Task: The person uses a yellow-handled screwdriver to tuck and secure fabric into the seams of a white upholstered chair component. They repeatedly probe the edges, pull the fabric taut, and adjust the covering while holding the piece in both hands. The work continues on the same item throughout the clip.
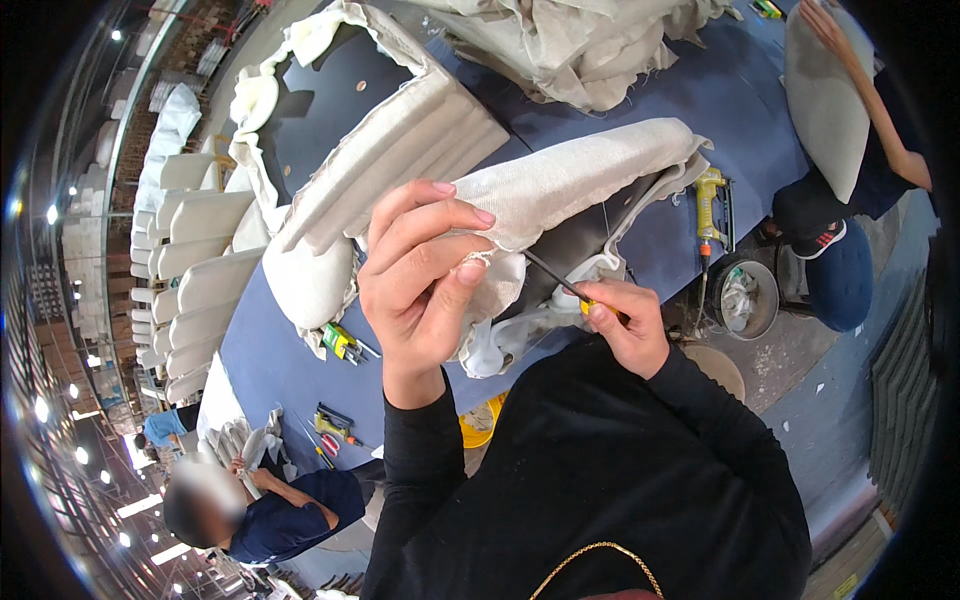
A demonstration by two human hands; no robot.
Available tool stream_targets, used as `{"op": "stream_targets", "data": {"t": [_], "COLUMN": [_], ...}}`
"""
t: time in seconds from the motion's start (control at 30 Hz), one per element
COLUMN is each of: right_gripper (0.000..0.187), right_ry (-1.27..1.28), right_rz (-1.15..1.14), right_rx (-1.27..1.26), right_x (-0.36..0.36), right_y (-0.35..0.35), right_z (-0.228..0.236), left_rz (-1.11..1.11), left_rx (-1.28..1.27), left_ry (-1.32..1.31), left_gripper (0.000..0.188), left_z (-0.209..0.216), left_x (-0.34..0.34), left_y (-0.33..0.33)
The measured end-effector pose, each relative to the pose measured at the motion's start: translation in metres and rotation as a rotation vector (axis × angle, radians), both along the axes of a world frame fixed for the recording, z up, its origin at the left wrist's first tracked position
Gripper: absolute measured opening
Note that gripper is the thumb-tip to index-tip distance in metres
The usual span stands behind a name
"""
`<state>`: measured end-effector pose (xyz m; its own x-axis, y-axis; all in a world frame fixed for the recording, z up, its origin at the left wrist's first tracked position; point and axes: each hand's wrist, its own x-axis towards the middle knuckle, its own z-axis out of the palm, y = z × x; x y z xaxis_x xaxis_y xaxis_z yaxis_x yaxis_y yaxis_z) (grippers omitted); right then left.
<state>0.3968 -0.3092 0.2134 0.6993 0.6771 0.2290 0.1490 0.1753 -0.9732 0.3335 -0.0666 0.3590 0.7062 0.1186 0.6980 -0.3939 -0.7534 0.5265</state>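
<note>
A long cream fabric-covered padded piece (pixel 590 180) is raised in front of me over the blue table. My left hand (pixel 415 275) is closed on its near-left end, pinching the frayed fabric edge between thumb and fingers. In my right hand (pixel 635 330) is a screwdriver (pixel 560 280) with a yellow handle and a dark thin shaft. Its shaft points up and left, and the tip meets the fabric close to my left fingers; how far in it reaches is hidden. Loose cloth and white padding hang below the piece.
On the blue table (pixel 270 370) lie another cream cover (pixel 400 130), a heap of beige cloth (pixel 560 40) and a green box (pixel 342 343). A yellow-green staple gun (pixel 709 205) hangs near a bucket (pixel 760 310). Co-workers handle fabric at lower left and upper right. Padded panels (pixel 200 270) stand left.
</note>
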Motion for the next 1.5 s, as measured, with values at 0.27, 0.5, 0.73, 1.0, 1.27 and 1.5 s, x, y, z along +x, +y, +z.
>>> {"op": "stream_targets", "data": {"t": [0.27, 0.5, 0.73, 1.0, 1.27, 1.5], "right_gripper": [0.035, 0.036, 0.036, 0.036, 0.037, 0.031], "right_ry": [0.169, 0.175, 0.162, 0.239, 0.393, 0.215], "right_rz": [0.081, 0.093, 0.106, 0.131, 0.192, 0.215], "right_rx": [0.037, 0.072, 0.068, 0.039, 0.083, -0.1], "right_x": [-0.003, 0.0, -0.001, -0.005, -0.007, 0.013], "right_y": [-0.002, 0.0, 0.009, 0.007, 0.008, -0.037], "right_z": [-0.013, -0.008, 0.002, 0.008, 0.019, 0.046], "left_rz": [0.068, 0.083, 0.084, 0.121, 0.066, -0.236], "left_rx": [-0.001, 0.224, -0.105, -0.102, 0.041, 0.047], "left_ry": [0.159, 0.309, 0.346, 0.327, 0.267, 0.25], "left_gripper": [0.015, 0.011, 0.014, 0.015, 0.007, 0.027], "left_z": [0.022, 0.041, 0.031, 0.029, 0.026, 0.026], "left_x": [0.007, 0.02, 0.027, 0.03, 0.022, -0.004], "left_y": [-0.008, 0.008, -0.007, -0.012, -0.01, -0.005]}}
